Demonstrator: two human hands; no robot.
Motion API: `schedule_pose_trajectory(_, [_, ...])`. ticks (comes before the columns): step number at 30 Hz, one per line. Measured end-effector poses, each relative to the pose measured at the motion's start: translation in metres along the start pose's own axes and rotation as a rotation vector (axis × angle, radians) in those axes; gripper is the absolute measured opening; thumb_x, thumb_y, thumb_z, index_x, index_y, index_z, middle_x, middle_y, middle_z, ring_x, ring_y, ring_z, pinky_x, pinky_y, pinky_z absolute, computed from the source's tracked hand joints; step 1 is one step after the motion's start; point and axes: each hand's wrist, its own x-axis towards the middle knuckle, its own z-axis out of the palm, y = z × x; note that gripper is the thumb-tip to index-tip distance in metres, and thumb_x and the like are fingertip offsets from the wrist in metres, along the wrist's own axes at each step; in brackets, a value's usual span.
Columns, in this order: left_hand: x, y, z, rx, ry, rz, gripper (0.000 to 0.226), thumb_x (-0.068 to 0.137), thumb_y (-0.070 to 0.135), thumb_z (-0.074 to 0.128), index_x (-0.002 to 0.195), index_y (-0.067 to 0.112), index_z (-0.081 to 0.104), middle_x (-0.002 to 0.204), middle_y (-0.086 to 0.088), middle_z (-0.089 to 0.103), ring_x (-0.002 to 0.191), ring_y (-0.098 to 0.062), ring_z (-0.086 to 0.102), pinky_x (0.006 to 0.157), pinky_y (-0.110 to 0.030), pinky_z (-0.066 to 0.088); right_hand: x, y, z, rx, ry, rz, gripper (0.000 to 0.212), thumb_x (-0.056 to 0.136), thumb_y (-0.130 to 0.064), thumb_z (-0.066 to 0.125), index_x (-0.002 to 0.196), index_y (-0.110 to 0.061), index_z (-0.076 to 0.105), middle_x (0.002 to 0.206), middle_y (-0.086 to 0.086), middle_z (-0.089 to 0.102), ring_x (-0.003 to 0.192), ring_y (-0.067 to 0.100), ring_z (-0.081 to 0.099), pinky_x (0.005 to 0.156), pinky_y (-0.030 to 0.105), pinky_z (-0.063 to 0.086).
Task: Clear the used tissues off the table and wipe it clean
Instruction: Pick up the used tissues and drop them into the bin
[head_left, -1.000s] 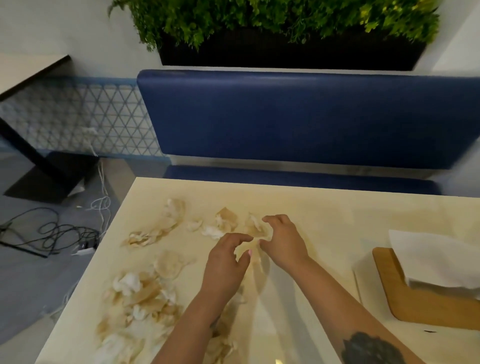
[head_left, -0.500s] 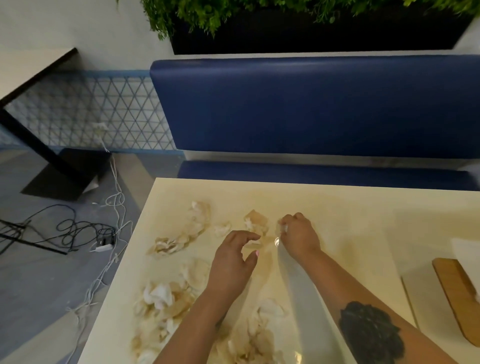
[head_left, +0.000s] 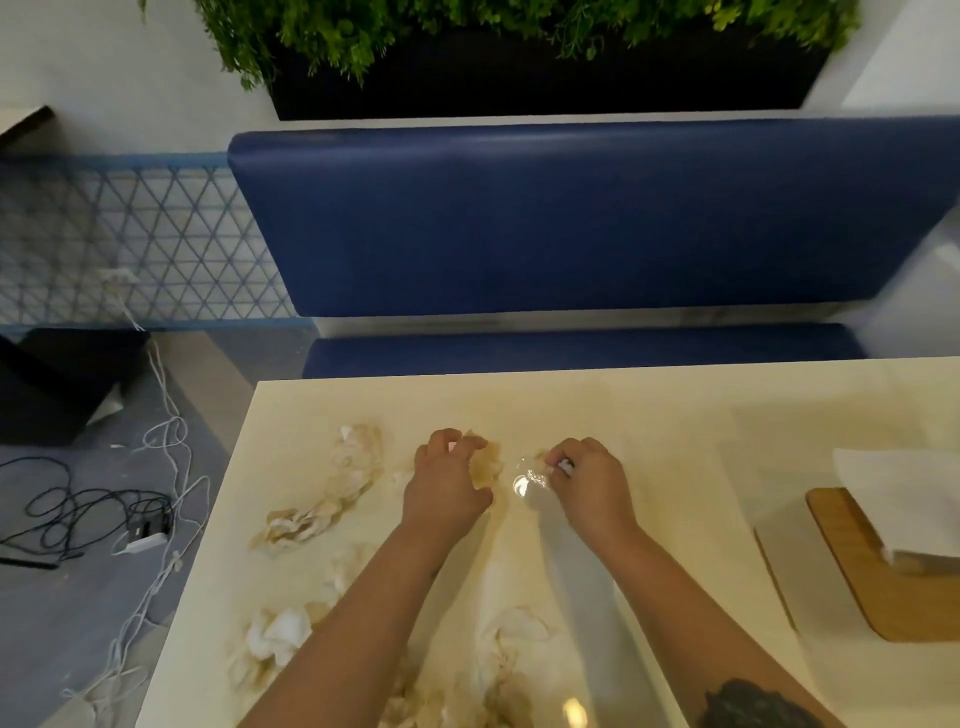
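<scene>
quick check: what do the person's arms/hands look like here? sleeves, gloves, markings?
Both forearms are bare: no sleeves in view, no gloves, no watch or bracelet. The left hand and right hand show no rings that can be made out. The right forearm carries a dark, rounded tattoo at the bottom edge; its design is too blurred to read.

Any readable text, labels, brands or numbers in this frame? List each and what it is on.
None can be read. The table, stained tissues, wooden holder with its white napkins and the blue bench show no print. The forearm tattoo is a dark shape, not lettering.
</scene>
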Motion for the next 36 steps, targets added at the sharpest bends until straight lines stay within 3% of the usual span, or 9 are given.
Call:
schedule_pose_trajectory(4, [0.019,0.004,0.005,0.180,-0.159,-0.022,0.063,0.077,0.027,0.067,0.135,0.032,0.041,0.141,0.002,0.028,0.125,-0.023,0.032,0.074,-0.028,0.042,-0.011,0.007,-0.010,0.044,0.050,-0.005,0.013,0.083,-0.001,0.059,0.086,-0.011,0.067,0.090,-0.002,0.055,0.080,0.013,0.052,0.063,0.006,0.033])
schedule_pose_trajectory(7, [0.027,0.004,0.009,0.253,-0.208,-0.005,0.055,0.079,0.026,0.064,0.131,0.030,0.047,0.132,-0.002,0.035,0.116,-0.024,0.042,0.080,-0.031,0.048,-0.017,0.014,-0.014,0.033,0.072,-0.002,0.013,0.083,-0.002,0.059,0.086,-0.013,0.067,0.091,-0.001,0.056,0.078,0.012,0.051,0.064,0.000,0.032])
schedule_pose_trajectory(14, [0.032,0.002,0.009,0.147,-0.135,-0.001,0.032,0.082,0.009,0.051,0.111,0.015,0.064,0.106,-0.007,0.053,0.094,-0.023,0.056,0.076,-0.032,0.051,-0.031,0.021,-0.020,0.055,0.105,0.012,0.013,0.083,-0.002,0.059,0.085,-0.012,0.067,0.092,0.003,0.060,0.077,0.012,0.052,0.066,0.000,0.033])
schedule_pose_trajectory(20, [0.020,0.012,0.000,0.051,-0.039,0.048,0.029,0.084,0.007,0.052,0.109,0.013,0.065,0.105,-0.006,0.057,0.081,-0.016,0.050,0.067,-0.023,0.038,-0.042,0.015,-0.029,0.119,0.155,0.033,0.015,0.082,-0.001,0.059,0.083,-0.015,0.066,0.091,-0.001,0.060,0.079,0.012,0.056,0.065,0.002,0.036])
schedule_pose_trajectory(36, [-0.039,0.087,0.011,-0.172,0.003,0.394,0.025,0.077,0.006,0.061,0.100,0.014,0.068,0.092,0.005,0.055,0.079,-0.009,0.049,0.064,-0.011,0.031,-0.101,0.009,-0.081,0.236,0.395,0.066,0.015,0.080,-0.002,0.061,0.078,-0.017,0.064,0.087,-0.003,0.061,0.076,-0.002,0.054,0.063,0.000,0.034])
